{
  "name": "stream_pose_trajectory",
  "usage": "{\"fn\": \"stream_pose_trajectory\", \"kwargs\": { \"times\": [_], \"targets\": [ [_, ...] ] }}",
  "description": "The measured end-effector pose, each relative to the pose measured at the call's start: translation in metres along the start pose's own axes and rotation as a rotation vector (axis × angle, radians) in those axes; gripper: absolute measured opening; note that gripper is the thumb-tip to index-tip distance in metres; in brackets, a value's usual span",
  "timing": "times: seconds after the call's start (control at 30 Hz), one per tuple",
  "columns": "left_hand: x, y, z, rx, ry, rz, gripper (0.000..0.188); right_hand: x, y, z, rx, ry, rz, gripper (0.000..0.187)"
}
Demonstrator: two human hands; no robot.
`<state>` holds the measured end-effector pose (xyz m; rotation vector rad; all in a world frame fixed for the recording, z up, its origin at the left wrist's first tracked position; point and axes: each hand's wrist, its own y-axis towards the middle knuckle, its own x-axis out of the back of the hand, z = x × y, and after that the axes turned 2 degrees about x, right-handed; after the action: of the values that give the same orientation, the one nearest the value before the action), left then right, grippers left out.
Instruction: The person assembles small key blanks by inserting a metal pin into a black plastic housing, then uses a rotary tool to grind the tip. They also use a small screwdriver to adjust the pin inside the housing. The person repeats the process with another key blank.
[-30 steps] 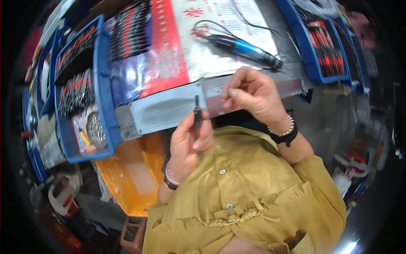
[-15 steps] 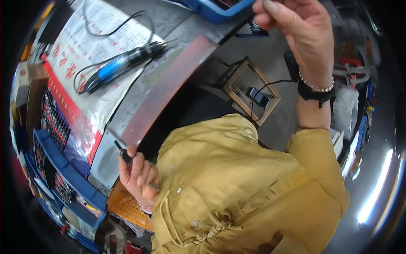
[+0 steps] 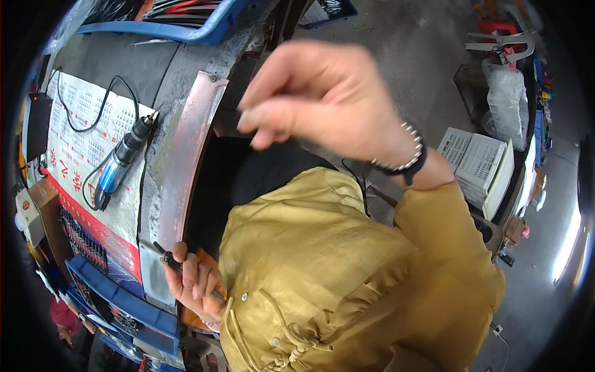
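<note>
My left hand (image 3: 197, 284) is closed by the front edge of the workbench (image 3: 176, 180), holding a small black part with a thin dark stem (image 3: 170, 259) between thumb and fingers. Up in front of my body, above the gap beside the bench, is my right hand (image 3: 334, 102). Its fingers are curled with thumb and fingertips close together, and motion smears them; whether anything is pinched there I cannot make out. A blue and black electric screwdriver (image 3: 118, 162) with a cord lies on a printed paper sheet (image 3: 71, 121) on the bench.
A blue tray (image 3: 211, 31) with black and red parts stands at the bench's far end. Blue bins (image 3: 130, 304) and a row of dark parts (image 3: 83, 242) are on the left. White panels (image 3: 474, 161) and a clear plastic bag (image 3: 508, 102) sit at the right. Another person (image 3: 65, 319) shows at lower left.
My right hand has come down and left from the upper right, toward the bench edge. The left hand still grips the black part. The view has turned, and the screwdriver remains on the paper.
</note>
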<state>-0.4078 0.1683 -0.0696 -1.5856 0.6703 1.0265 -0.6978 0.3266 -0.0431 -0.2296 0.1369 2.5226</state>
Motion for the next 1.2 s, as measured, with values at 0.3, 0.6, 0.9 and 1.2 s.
{"fn": "stream_pose_trajectory", "kwargs": {
  "times": [0.3, 0.6, 0.9, 1.2],
  "targets": [
    [-0.010, -0.004, 0.010, 0.001, 0.121, -0.142, 0.029, -0.103, -0.003, -0.043, 0.347, -0.193, 0.243, 0.012],
    [0.006, -0.019, 0.002, -0.091, 0.106, -0.041, 0.028, -0.153, -0.001, -0.051, 0.454, -0.227, 0.375, 0.016],
    [0.006, -0.026, -0.008, -0.157, 0.199, 0.005, 0.023, -0.175, -0.001, -0.057, 0.439, -0.303, 0.396, 0.020],
    [0.014, -0.028, -0.008, -0.188, 0.378, 0.098, 0.019, -0.170, 0.005, -0.053, -0.324, 0.214, 0.617, 0.025]
  ]
}}
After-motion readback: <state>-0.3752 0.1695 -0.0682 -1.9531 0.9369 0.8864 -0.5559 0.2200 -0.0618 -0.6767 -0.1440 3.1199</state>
